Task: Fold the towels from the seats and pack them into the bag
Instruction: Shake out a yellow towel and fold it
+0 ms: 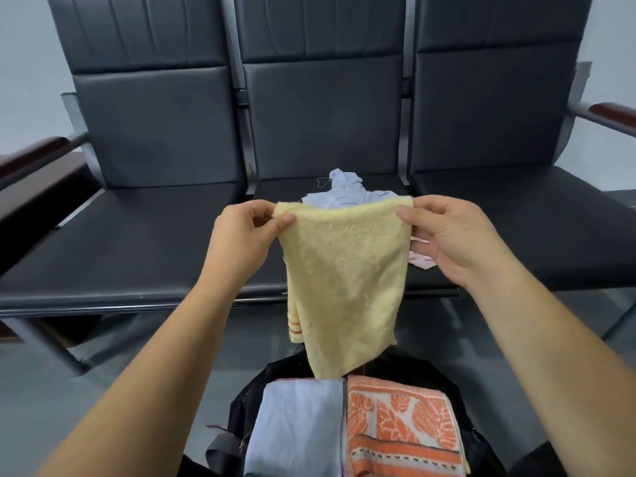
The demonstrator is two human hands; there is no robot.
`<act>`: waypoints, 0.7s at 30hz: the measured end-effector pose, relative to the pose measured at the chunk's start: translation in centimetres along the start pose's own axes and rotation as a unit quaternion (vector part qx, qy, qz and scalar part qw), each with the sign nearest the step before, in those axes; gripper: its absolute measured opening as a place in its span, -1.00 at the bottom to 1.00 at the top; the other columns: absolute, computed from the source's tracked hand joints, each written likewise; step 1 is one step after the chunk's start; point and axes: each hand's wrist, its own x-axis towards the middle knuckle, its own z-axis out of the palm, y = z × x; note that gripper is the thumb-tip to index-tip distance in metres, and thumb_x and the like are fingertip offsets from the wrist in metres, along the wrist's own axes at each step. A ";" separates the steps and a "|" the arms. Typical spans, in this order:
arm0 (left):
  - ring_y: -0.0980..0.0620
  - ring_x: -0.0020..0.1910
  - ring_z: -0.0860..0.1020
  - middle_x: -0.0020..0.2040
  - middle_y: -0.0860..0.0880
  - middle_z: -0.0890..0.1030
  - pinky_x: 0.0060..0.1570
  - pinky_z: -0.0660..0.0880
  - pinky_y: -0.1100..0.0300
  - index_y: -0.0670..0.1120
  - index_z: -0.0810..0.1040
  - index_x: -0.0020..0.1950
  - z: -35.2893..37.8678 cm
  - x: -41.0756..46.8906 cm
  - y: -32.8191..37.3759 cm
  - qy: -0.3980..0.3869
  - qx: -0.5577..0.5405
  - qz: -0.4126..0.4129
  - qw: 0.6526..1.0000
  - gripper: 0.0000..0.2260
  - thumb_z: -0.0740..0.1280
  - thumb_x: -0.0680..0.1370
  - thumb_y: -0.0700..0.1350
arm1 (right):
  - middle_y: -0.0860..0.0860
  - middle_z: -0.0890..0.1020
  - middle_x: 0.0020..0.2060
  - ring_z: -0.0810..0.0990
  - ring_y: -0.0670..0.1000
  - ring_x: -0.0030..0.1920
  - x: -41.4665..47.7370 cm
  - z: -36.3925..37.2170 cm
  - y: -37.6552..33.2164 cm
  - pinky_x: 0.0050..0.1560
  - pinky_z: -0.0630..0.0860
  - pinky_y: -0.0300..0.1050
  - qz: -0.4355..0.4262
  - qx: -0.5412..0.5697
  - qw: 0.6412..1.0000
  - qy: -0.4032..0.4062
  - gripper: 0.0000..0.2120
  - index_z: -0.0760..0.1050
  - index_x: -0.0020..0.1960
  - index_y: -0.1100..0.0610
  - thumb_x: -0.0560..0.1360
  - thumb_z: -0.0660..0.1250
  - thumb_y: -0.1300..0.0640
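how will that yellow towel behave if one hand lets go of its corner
Likely floppy: the yellow towel hangs limp from the left hand and right hand, so a freed corner should drop. Probably light, since fingertip pinches hold it. Its terry nap looks grippy, not slippery.

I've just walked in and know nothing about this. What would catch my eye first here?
A yellow towel hangs mid-picture, pinched at its top corners by the left hand and the right hand. Below it, an open dark bag holds a folded blue towel beside an orange patterned towel. Behind, more crumpled cloths lie on the middle black seat.
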 end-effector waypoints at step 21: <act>0.01 -0.01 0.66 0.00 -0.10 0.72 0.15 0.57 0.09 -0.10 0.66 0.15 0.5 -0.3 0.0 -0.023 -0.303 -0.011 0.953 -0.85 0.41 0.59 -0.18 | 0.15 0.73 0.02 0.70 0.10 0.09 -0.5 0.5 0.6 0.23 0.61 0.15 -0.106 0.010 0.993 0.048 -0.84 0.64 0.13 0.18 0.57 0.43 0.21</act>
